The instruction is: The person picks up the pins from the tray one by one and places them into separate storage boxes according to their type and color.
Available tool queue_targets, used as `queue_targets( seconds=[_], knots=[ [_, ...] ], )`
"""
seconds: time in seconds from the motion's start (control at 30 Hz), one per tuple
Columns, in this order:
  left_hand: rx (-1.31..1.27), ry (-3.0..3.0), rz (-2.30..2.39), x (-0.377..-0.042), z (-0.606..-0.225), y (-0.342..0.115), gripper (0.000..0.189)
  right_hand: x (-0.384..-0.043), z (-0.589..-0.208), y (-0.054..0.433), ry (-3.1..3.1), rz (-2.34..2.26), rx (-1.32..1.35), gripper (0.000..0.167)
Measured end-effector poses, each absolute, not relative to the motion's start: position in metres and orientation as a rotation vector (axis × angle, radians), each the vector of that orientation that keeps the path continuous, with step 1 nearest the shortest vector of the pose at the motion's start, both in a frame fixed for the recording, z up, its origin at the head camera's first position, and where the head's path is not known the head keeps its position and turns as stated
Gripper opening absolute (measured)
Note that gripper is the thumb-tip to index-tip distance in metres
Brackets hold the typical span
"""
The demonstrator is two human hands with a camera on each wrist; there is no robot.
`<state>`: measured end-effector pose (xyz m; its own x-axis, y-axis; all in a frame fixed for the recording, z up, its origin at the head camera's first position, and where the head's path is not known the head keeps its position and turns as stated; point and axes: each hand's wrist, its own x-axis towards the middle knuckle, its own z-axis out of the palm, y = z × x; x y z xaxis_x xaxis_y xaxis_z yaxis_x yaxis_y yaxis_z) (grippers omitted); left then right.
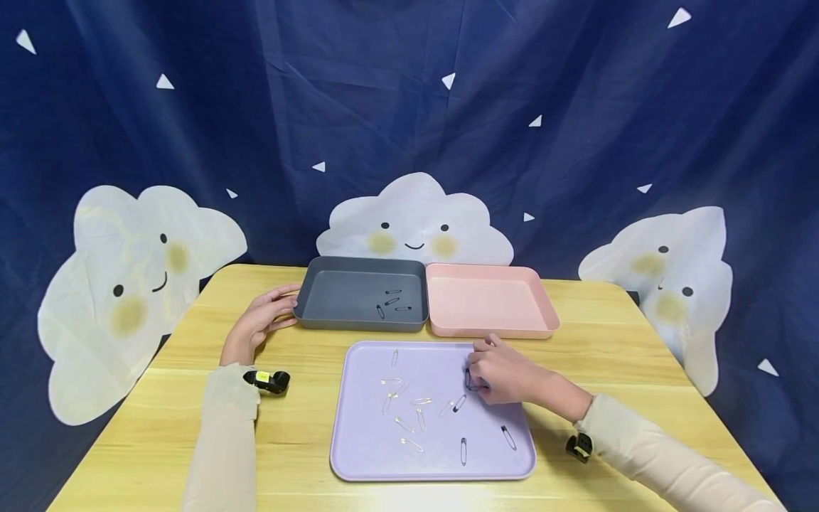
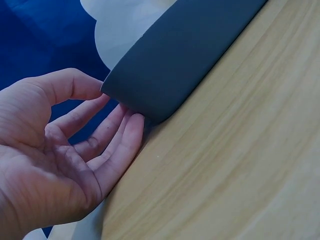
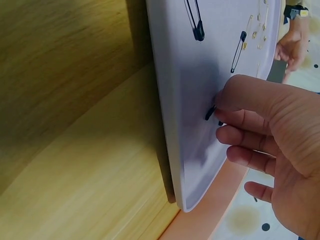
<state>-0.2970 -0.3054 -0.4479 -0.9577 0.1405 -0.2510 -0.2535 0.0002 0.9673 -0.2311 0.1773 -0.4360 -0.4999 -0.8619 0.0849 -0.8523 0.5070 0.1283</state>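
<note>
My right hand (image 1: 505,371) is low over the right part of the lilac tray (image 1: 435,466). Thumb and forefinger pinch a black safety pin (image 3: 210,113) there, and the fingertips partly hide it. More black safety pins lie nearby, one (image 1: 508,437) toward the tray's right edge and another (image 1: 463,451) near the front. Several gold safety pins (image 1: 421,402) are scattered over the tray's middle and left. At the left, the relaxed fingers of my left hand (image 1: 265,316) touch the outer wall of the dark grey tray (image 2: 165,65), thumb tip at its rim.
Several black safety pins (image 1: 392,301) lie inside the dark grey tray. Against its right side stands a pink tray (image 1: 493,332), just behind the lilac one. All rest on a wooden table (image 1: 288,441), with a blue cloud-patterned curtain (image 1: 384,107) hanging behind.
</note>
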Motion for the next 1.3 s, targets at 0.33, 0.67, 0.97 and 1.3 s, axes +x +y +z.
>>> queue_targets(
  seconds=[0.33,0.67,0.97,1.3],
  knots=[
    [-0.114,1.997,2.049,-0.297,-0.447,-0.305,0.063,-0.230,-0.434,0.175,-2.608,-0.116,1.491,0.033],
    [-0.094,1.997,2.049,-0.297,-0.448,-0.306,0.064,-0.230,-0.433,0.176,-2.611,-0.095,1.490,0.030],
    [-0.099,2.004,2.049,-0.304,-0.457,-0.309,0.063,-0.231,-0.435,0.176,-2.612,-0.095,1.497,0.033],
    [-0.087,2.036,2.038,-0.314,-0.477,-0.315,0.063,-0.230,-0.434,0.174,-2.621,-0.114,1.508,0.035]
  ],
)
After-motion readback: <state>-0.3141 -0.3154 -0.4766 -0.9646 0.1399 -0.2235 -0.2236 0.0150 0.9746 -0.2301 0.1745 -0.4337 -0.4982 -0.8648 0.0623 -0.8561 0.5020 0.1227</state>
